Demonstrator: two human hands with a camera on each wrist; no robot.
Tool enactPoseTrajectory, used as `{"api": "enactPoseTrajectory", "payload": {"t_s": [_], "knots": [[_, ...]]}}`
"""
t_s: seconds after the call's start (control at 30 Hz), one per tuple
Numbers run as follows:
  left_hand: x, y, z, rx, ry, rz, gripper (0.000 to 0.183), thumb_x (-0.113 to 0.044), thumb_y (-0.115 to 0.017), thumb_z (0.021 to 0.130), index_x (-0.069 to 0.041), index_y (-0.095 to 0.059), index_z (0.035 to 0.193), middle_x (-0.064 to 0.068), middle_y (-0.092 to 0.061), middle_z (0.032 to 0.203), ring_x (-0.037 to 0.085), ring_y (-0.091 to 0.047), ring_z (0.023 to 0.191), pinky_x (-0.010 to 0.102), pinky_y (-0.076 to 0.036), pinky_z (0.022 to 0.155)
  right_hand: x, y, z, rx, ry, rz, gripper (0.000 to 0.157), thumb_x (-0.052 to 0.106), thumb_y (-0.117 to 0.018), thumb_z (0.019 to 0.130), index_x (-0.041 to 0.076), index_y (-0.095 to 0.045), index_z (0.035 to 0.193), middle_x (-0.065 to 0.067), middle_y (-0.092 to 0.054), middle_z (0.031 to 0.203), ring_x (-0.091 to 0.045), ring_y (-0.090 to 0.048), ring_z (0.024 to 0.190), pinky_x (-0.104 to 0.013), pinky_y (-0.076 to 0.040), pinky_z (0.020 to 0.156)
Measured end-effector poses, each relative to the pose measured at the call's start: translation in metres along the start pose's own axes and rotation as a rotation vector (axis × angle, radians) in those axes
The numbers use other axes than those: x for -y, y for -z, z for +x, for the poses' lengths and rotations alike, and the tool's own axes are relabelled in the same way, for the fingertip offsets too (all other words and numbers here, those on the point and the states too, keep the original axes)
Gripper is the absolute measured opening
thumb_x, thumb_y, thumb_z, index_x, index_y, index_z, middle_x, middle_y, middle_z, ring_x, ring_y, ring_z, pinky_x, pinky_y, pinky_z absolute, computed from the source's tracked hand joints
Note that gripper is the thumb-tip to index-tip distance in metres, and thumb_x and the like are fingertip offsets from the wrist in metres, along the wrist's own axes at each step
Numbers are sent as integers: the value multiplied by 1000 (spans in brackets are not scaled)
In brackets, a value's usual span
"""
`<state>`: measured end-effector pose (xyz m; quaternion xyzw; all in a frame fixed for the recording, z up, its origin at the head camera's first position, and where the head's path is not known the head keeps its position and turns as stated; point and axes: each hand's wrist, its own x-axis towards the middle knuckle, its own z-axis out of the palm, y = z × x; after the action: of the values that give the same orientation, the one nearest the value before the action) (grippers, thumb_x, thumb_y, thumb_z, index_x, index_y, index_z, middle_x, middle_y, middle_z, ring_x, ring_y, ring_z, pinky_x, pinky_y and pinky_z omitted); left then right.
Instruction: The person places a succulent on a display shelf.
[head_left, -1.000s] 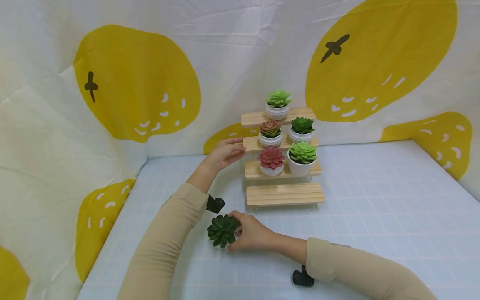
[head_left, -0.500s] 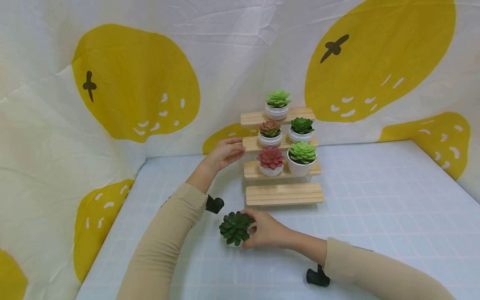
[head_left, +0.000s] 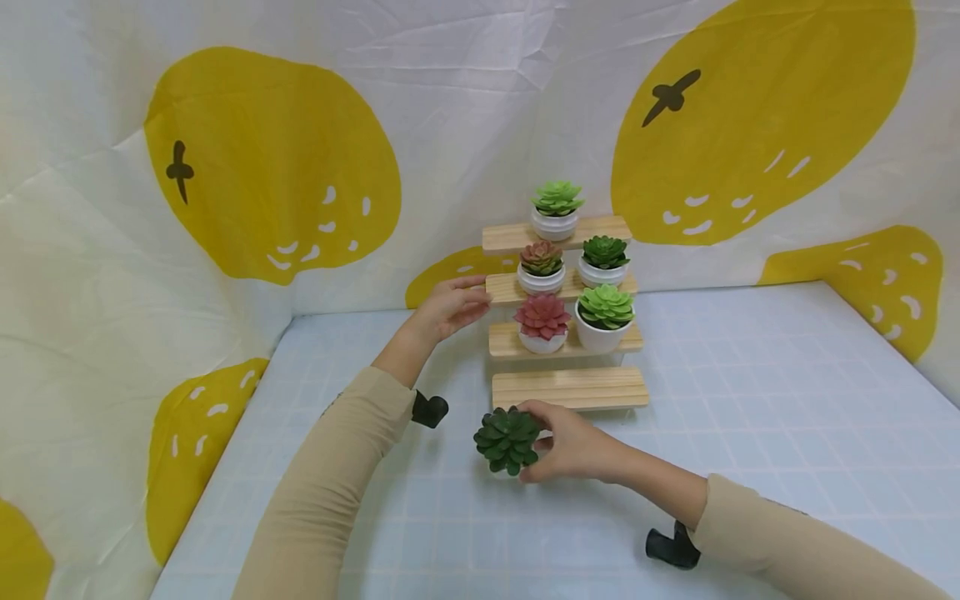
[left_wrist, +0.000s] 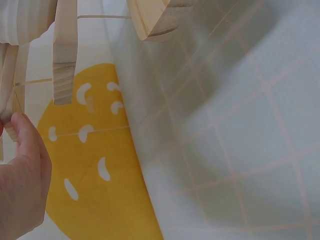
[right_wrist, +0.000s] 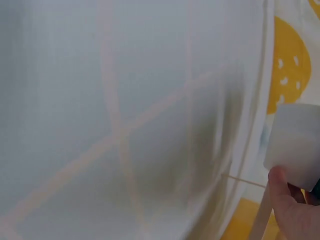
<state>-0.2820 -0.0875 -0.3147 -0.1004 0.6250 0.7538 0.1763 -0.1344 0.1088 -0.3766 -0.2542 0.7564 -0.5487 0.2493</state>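
Note:
My right hand (head_left: 573, 446) grips a dark green potted succulent (head_left: 507, 440) in front of the wooden tiered stand (head_left: 570, 389). From the right wrist view, its white pot (right_wrist: 295, 142) shows above my thumb; the leaves are mostly out of frame there. My left hand (head_left: 453, 308) holds the left end of the stand's second board from the top, and my thumb lies against the wood in the left wrist view. The upper boards carry a light green succulent (head_left: 557, 200), a reddish-green one (head_left: 541, 265), a dark green one (head_left: 603, 258), a pink one (head_left: 542, 321) and a larger light green one (head_left: 604, 312).
A table with a pale blue checked cloth (head_left: 750, 400) lies under the stand. Behind it hangs a white curtain (head_left: 465, 125) with large yellow fruit prints. Black wrist devices show near the left sleeve (head_left: 430, 410) and the right sleeve (head_left: 780, 525).
My right hand has carried the dark green succulent rightward and a little farther from me, close to the lowest board. My left hand stays at the stand.

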Motion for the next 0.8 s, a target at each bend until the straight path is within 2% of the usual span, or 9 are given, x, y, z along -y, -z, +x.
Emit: {"api": "enactPoseTrajectory", "payload": {"t_s": [0.23,0.43,0.63,0.8], "knots": [[0,1,0,3,-1,-3,50,8,-56,88,-2,-46,136,21,-50,131,18,-56,86,33,-43,98,3,15,-8,-22,4,-6,62,4,-79,68,2,-49,122,-6,-59,113,-22,-53,106,-36,-48,91],[1,1,0,4,1,6,50,7,-56,89,-2,-45,136,21,-49,131,17,-56,85,33,-43,98,6,26,-13,-72,-8,-16,64,6,-79,67,2,-48,123,-7,-59,114,-23,-54,105,-38,-47,91],[0,2,-2,6,-2,-3,50,8,-55,88,-2,-45,136,22,-49,131,16,-56,82,33,-42,99,8,38,-16,-111,2,-30,65,6,-79,67,3,-49,125,-9,-56,119,-27,-50,111,-39,-46,93],[1,1,-3,14,-8,-6,49,7,-55,89,-1,-46,136,22,-49,129,15,-57,80,32,-43,98,8,49,-20,-142,-26,-25,66,6,-79,68,2,-48,125,-10,-55,119,-29,-49,114,-43,-44,96]]}}
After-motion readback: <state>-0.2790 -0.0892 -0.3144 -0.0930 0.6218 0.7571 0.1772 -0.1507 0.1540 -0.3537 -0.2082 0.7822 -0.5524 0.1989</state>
